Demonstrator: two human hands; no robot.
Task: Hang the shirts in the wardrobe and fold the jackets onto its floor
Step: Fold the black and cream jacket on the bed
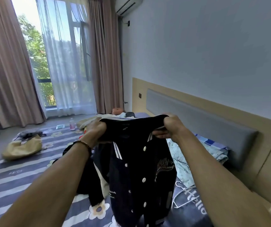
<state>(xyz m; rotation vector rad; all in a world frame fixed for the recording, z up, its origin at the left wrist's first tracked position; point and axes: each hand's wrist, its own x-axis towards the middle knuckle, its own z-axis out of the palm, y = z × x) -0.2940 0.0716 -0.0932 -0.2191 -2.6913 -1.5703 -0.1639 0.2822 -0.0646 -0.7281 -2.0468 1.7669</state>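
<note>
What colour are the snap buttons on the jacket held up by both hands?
White, on the dark navy jacket; seen in the head view.

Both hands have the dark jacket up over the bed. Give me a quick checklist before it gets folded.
1. Left hand grips the jacket collar: ok.
2. Right hand grips the collar: ok.
3. Jacket front snapped shut: ok.
4. Sleeves hanging free: not ok, one bunches on the bed.
5. Hanger clear of the jacket: cannot tell.
6. Wardrobe floor ready: cannot tell, not in view.
</note>
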